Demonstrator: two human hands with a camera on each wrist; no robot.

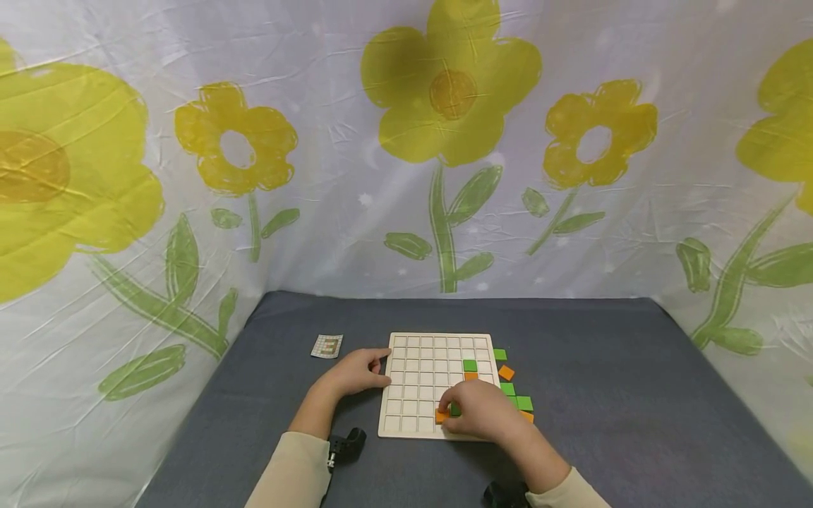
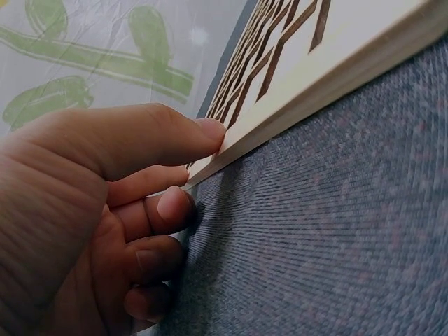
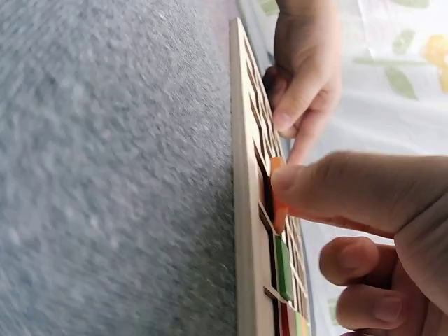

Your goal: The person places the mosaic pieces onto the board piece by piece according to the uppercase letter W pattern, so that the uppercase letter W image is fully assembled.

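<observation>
A pale wooden board [image 1: 406, 361] with a grid of square cells lies on the dark cloth. My left hand [image 1: 352, 372] touches its left edge with thumb and index finger apart; the left wrist view shows the thumb [image 2: 210, 134] on the rim, other fingers bent beneath. Over the lower part of the board, my right hand [image 1: 480, 406] pinches an orange square tile [image 3: 278, 203], which is tilted at a cell. Beside it sits a green tile [image 3: 283, 269]. Farther up the board are another green tile [image 1: 470, 365] and an orange tile [image 1: 471, 376]. My right hand hides some cells.
Loose tiles lie along the board's right side, among them a green tile [image 1: 500, 354] and an orange tile [image 1: 506, 372]. A small patterned card [image 1: 327, 346] lies beyond my left hand. Flower-printed fabric [image 1: 343, 212] surrounds the table.
</observation>
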